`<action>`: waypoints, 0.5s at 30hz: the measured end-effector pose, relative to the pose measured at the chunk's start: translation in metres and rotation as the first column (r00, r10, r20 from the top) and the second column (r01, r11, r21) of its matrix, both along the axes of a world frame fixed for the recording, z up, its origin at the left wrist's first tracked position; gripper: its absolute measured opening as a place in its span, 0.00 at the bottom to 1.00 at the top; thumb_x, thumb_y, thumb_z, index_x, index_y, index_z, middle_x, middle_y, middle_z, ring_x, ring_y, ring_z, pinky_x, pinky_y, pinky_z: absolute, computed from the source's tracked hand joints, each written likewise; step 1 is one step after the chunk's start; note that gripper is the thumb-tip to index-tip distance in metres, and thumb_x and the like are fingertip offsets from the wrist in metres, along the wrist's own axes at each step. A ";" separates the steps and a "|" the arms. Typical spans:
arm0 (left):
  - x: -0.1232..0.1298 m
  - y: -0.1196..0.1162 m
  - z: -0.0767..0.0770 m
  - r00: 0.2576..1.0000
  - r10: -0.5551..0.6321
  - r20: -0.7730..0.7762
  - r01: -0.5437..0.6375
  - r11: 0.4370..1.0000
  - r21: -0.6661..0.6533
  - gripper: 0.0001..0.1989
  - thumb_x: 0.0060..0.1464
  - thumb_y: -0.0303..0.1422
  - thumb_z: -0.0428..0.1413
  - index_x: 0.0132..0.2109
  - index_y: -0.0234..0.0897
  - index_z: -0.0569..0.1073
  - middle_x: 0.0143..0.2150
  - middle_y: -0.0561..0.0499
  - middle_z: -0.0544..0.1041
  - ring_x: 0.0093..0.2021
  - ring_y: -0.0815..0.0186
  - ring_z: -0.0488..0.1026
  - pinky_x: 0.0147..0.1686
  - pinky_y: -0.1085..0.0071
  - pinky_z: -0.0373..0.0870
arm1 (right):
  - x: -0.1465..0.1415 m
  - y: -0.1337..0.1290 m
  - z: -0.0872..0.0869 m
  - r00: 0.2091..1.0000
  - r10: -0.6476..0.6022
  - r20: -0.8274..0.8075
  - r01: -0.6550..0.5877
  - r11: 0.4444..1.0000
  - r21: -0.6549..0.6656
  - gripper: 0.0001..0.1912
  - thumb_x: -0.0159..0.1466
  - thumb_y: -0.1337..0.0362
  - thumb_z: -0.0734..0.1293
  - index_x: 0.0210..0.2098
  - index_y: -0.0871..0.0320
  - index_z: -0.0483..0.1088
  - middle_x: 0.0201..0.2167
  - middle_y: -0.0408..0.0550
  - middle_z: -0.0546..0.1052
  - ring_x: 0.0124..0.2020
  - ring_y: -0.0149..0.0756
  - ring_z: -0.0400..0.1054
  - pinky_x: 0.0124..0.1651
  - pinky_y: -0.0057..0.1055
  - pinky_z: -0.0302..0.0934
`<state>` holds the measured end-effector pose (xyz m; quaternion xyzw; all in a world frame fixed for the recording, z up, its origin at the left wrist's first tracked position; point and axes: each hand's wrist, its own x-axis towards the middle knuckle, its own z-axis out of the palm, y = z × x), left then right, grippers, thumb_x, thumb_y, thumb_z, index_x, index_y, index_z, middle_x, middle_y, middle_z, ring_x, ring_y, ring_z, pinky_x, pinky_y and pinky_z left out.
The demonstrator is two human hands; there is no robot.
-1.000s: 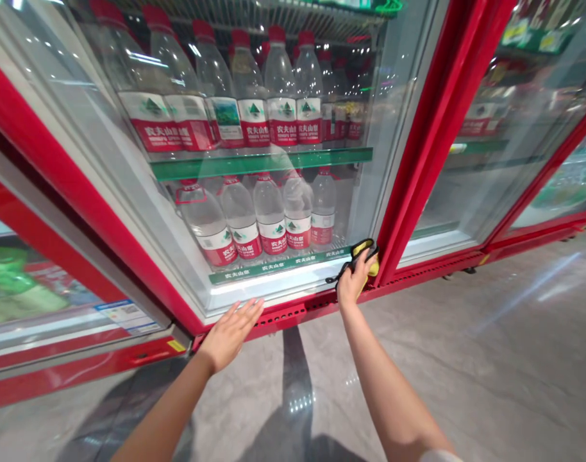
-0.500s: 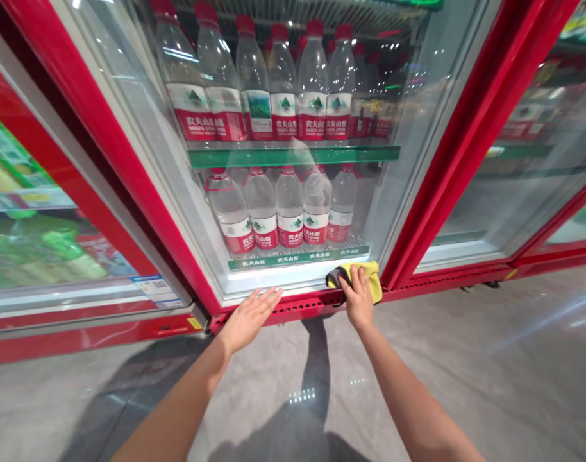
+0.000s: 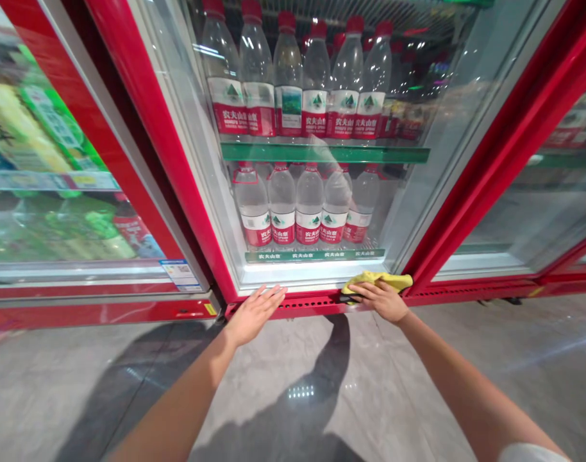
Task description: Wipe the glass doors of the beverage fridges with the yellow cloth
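Observation:
My left hand [image 3: 258, 313] lies flat on the red lower frame [image 3: 302, 305] of a glass-fronted drinks fridge, fingers stretched out and holding nothing. Farther right along the same frame, my right hand [image 3: 383, 301] presses on a yellow cloth [image 3: 392, 280] with a dark grey underside or edge. The cloth is bunched at the bottom right corner of the glass door [image 3: 403, 192], partly hidden under my fingers.
Water bottles [image 3: 309, 208] with red and white labels stand on two levels behind the glass, with a green shelf strip [image 3: 322, 153] between them. Neighbouring red fridges [image 3: 129, 212] flank this one. Below is a glossy grey floor [image 3: 283, 385] with shadows.
My right hand has turned so its fingers point left, and the cloth now spreads along the frame instead of standing against the corner. My left hand stays on the frame. The view has shifted left.

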<state>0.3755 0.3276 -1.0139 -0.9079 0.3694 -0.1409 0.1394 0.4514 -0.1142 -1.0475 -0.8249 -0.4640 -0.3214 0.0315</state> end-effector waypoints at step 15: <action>-0.016 0.026 -0.002 0.994 0.048 0.096 -0.046 0.999 -0.028 0.45 0.53 0.19 0.48 0.76 0.38 0.44 0.76 0.50 0.53 0.77 0.65 0.42 0.75 0.56 0.38 | -0.010 0.071 -0.026 0.989 -0.140 -0.057 0.141 0.990 0.015 0.25 0.72 0.68 0.59 0.65 0.43 0.67 0.67 0.40 0.69 0.66 0.39 0.63 0.73 0.41 0.43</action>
